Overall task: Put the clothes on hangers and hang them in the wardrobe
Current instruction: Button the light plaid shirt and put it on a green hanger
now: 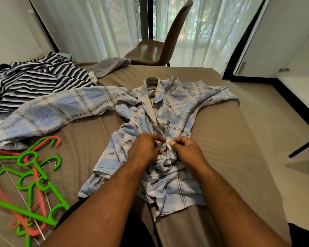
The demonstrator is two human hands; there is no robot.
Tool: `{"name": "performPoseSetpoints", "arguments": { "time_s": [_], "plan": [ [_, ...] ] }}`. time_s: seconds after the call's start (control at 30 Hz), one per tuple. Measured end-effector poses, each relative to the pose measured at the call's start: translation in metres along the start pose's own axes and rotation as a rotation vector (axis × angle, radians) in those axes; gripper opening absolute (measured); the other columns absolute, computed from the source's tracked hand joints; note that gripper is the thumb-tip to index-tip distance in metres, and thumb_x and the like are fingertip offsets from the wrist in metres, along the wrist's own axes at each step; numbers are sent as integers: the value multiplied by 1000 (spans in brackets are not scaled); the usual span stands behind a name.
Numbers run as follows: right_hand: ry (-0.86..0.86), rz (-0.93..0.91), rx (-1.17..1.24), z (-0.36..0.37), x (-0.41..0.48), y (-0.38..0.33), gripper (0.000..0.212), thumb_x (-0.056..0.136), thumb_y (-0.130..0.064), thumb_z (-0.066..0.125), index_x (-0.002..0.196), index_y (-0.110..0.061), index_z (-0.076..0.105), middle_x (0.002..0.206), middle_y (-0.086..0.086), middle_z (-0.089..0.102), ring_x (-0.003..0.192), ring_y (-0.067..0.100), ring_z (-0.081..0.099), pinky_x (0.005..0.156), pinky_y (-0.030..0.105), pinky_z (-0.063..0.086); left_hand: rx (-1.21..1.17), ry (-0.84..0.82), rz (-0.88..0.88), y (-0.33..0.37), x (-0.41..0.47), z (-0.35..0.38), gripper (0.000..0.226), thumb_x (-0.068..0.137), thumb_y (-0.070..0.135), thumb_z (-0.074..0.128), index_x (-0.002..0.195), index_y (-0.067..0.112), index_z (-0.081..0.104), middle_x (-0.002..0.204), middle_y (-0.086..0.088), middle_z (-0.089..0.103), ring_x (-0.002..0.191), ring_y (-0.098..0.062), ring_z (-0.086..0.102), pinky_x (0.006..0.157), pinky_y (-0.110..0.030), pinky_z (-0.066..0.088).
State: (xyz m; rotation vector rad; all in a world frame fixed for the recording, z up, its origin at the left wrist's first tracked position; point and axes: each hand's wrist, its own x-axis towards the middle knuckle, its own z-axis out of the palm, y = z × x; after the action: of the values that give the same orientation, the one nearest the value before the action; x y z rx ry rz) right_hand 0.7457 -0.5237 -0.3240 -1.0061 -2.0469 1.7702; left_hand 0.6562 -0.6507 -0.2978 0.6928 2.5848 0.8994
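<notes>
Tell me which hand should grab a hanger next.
Left, probably. The hangers lie on the bed on the same side as the left hand; the right hand would have to cross the plaid shirt. Both hands' fingers now pinch the shirt's button strip, so the left must let go first.

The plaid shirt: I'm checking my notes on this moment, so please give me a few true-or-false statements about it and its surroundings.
1. Both the left hand and the right hand pinch the plaid shirt at its button strip. True.
2. The plaid shirt hangs on a hanger. False: it lies on the bed.
3. A striped garment lies left of the plaid shirt. True.
4. The hangers are blue. False: they are green and pink.
</notes>
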Motion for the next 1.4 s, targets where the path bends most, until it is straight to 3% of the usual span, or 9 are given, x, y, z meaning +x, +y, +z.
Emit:
{"name": "performPoseSetpoints", "arguments": {
  "time_s": [0.17,0.3,0.47,0.63,0.73,1.0,1.13,1.4],
  "plan": [
    [11,-17,-43,1,-4,-2,6,93,-24,68,89,-22,71,85,-3,74,79,15,68,80,40,57,83,66,24,5,-1,5,23,83,39,79,104,36,71,100,9,60,86,-12,64,79,-37,59],
    [-7,-36,-1,0,-6,-5,9,92,-26,72,90,-17,73,87,3,76,85,23,72,77,37,58,177,117,69,11,-1,10,12,87,36,70,98,32,68,108,3,57,99,-18,60,79,-36,54],
    [28,-87,-55,3,-2,-5,7,89,-22,77,86,-16,74,80,2,76,78,19,73,74,37,59,90,139,33,11,2,3,14,87,32,75,81,28,63,95,5,63,85,-15,63,76,-37,57],
    [226,-267,-241,12,-12,-9,5,87,-22,73,83,-20,72,72,-8,70,67,2,64,59,12,46,-162,154,3,9,9,-16,22,87,22,78,72,28,63,77,8,68,77,-7,64,73,-29,54],
    [241,-351,-213,19,-15,-11,2,88,-22,74,87,-20,73,77,-8,71,72,3,66,64,17,51,-230,74,0,7,9,-17,18,85,21,81,73,26,68,77,3,72,78,-12,69,74,-30,58],
    [135,-289,-39,19,-13,0,3,91,-20,74,93,-22,76,85,-6,77,82,11,73,79,37,62,-466,-61,-97,0,14,-16,4,88,15,77,86,11,78,79,-13,76,80,-31,75,77,-48,63],
    [90,-259,41,19,-12,-1,8,91,-17,75,93,-25,76,88,-3,78,86,12,74,84,40,62,-504,-64,-114,1,12,-17,6,89,13,76,89,7,78,78,-15,76,77,-30,75,74,-47,64],
    [34,-130,206,15,-13,-4,7,93,-15,72,97,-14,78,93,4,79,94,23,75,87,38,60,-543,-83,-137,3,9,-20,7,90,12,75,90,5,77,81,-16,76,78,-30,75,73,-43,64]
  ]
}}
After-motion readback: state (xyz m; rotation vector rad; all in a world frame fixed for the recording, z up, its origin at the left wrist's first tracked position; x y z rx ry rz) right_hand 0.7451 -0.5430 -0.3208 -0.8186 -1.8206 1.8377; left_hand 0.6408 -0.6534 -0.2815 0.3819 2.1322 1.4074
